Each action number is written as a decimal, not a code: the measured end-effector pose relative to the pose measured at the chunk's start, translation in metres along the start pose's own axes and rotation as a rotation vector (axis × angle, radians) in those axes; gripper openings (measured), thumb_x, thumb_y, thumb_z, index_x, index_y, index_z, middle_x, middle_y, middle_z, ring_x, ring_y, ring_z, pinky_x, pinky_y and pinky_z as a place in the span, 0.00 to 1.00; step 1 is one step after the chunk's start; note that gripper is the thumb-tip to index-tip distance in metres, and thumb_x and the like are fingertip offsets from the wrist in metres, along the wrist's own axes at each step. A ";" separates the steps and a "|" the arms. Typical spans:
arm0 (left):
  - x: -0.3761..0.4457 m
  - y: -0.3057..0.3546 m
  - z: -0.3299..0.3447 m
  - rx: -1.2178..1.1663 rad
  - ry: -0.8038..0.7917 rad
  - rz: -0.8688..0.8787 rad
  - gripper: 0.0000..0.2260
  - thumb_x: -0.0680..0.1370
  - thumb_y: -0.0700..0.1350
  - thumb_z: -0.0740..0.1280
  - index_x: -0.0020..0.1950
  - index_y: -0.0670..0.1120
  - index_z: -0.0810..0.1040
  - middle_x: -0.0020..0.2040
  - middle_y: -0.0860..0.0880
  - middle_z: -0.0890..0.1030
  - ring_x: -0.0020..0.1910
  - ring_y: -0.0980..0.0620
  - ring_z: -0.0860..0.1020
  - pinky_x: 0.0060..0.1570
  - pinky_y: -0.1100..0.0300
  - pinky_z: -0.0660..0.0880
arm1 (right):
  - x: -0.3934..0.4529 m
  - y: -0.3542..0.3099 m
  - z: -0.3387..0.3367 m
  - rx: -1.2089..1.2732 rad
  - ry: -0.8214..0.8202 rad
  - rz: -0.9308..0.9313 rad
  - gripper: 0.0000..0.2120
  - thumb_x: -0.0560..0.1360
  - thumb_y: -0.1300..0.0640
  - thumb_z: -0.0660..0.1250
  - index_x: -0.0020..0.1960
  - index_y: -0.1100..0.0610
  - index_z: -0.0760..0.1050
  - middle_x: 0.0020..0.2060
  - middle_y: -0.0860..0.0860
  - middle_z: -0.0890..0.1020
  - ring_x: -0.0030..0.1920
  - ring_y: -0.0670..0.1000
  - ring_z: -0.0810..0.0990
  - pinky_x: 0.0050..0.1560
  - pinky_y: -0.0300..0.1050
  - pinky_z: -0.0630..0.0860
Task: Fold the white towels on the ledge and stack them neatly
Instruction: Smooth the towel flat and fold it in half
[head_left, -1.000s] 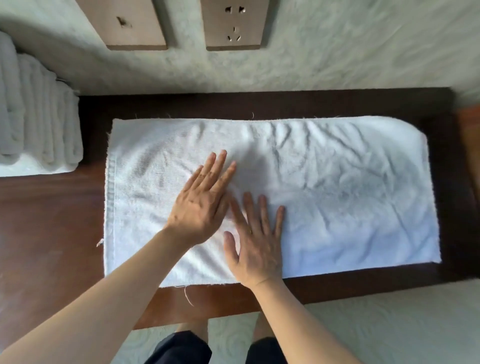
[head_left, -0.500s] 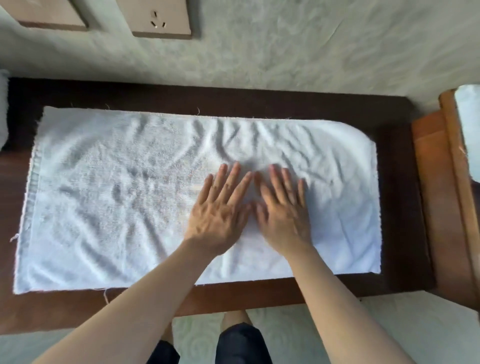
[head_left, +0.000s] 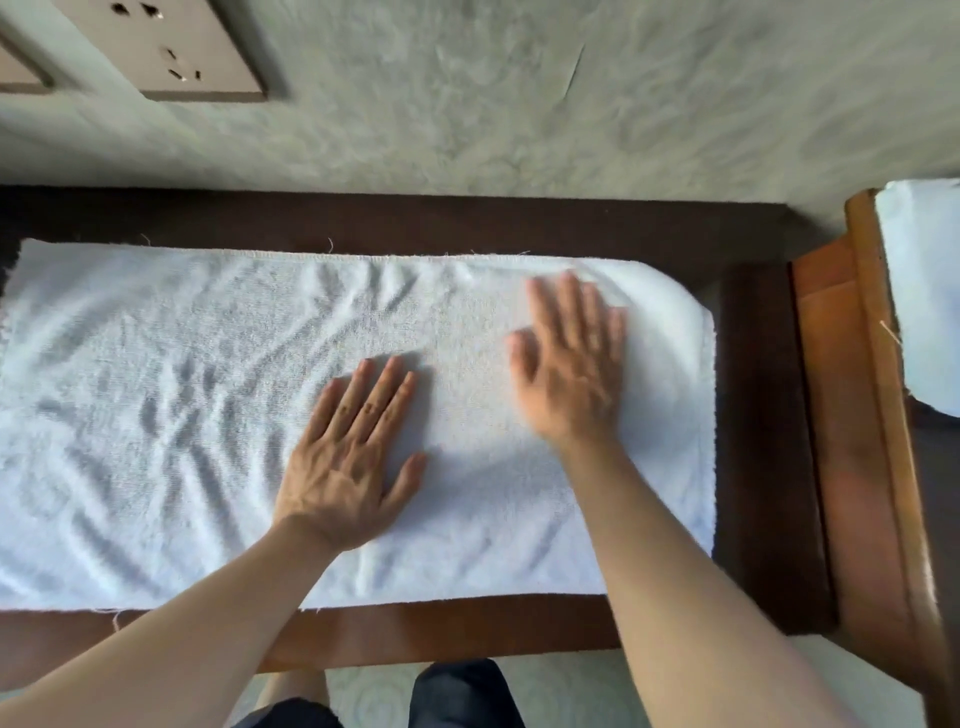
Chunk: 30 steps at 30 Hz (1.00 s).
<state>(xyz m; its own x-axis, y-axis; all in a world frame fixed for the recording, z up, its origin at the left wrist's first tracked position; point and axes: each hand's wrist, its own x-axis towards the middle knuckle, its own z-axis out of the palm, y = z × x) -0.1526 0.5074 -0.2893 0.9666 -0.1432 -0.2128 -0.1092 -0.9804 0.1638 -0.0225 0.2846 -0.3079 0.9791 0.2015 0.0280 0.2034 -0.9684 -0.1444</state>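
Observation:
A white towel (head_left: 166, 415) lies spread flat along the dark wooden ledge (head_left: 753, 415), wrinkled on its left half and smoother on the right. My left hand (head_left: 353, 457) rests flat on the towel near its middle, fingers straight. My right hand (head_left: 571, 364) lies flat on the towel's right part, fingers spread and blurred by motion. Neither hand holds anything.
A grey textured wall (head_left: 519, 104) rises behind the ledge, with a brown socket plate (head_left: 171, 47) at the upper left. To the right is an orange-brown wooden frame (head_left: 872, 415) with another white cloth (head_left: 924, 291) beyond it. My legs show below the ledge's front edge.
Both hands have slid rightward across the towel. The right hand has moved away from the left toward the towel's right end. The view has shifted right, and the folded stack at left is gone from view.

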 end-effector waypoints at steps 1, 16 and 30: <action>0.000 0.000 -0.001 -0.003 0.002 -0.001 0.34 0.81 0.61 0.51 0.83 0.46 0.50 0.83 0.48 0.51 0.82 0.46 0.48 0.79 0.44 0.51 | 0.009 0.020 -0.005 -0.018 -0.002 0.148 0.30 0.82 0.39 0.48 0.81 0.49 0.58 0.81 0.54 0.57 0.81 0.57 0.53 0.78 0.63 0.49; -0.002 0.000 -0.003 -0.032 0.026 -0.005 0.34 0.80 0.60 0.53 0.83 0.47 0.53 0.82 0.46 0.55 0.82 0.45 0.51 0.79 0.43 0.51 | 0.029 0.079 -0.045 0.041 -0.004 0.511 0.25 0.83 0.52 0.57 0.79 0.57 0.61 0.77 0.60 0.63 0.78 0.61 0.59 0.71 0.63 0.61; 0.002 0.002 -0.004 -0.052 0.066 0.020 0.34 0.79 0.60 0.54 0.82 0.46 0.55 0.82 0.45 0.57 0.81 0.43 0.54 0.78 0.41 0.54 | -0.005 0.053 -0.042 -0.010 0.313 0.249 0.20 0.72 0.66 0.64 0.64 0.58 0.76 0.69 0.63 0.72 0.71 0.64 0.70 0.70 0.66 0.64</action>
<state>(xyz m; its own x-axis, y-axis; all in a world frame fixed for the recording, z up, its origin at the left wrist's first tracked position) -0.1502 0.5061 -0.2860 0.9777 -0.1521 -0.1450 -0.1183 -0.9687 0.2181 -0.0168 0.2264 -0.2741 0.9515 -0.0930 0.2932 -0.0421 -0.9836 -0.1755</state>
